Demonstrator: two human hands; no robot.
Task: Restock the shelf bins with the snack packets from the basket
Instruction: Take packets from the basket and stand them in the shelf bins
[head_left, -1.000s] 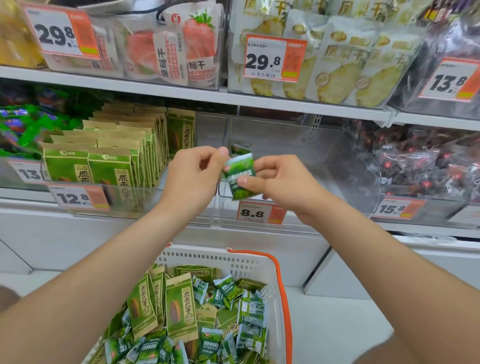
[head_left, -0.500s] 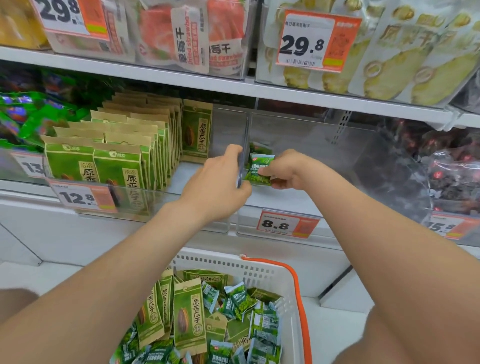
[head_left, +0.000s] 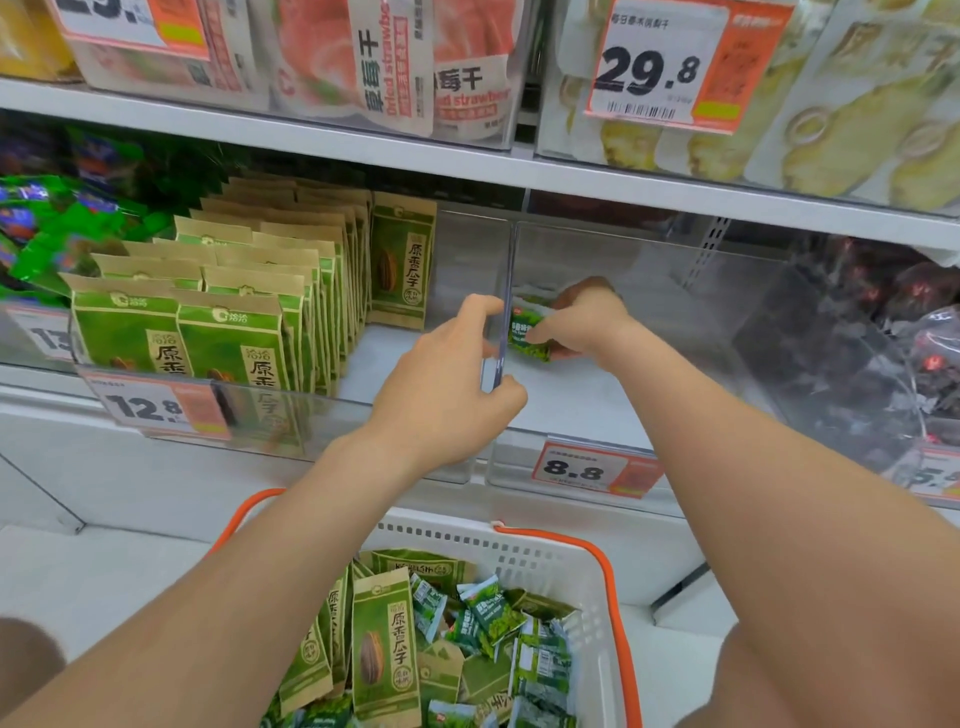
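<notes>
The right hand (head_left: 587, 322) hides part of the small green packet (head_left: 525, 338) it pinches. The left hand (head_left: 447, 384) grips the clear bin wall (head_left: 507, 270).

the bins (head_left: 514, 462) are showing as clear hard plastic, smooth and glossy, and the divider (head_left: 507, 270) is gleaming along its thin edge. the packet (head_left: 527, 332) is shining like glossy green film. the bags (head_left: 234, 332) are looking like matt brown paper with green print. the basket (head_left: 587, 577) is showing as matt white plastic, with a smooth orange rim (head_left: 609, 577). the shelf (head_left: 311, 130) is looking smooth and white. the pouches (head_left: 395, 67) are glaring like shiny film.
</notes>
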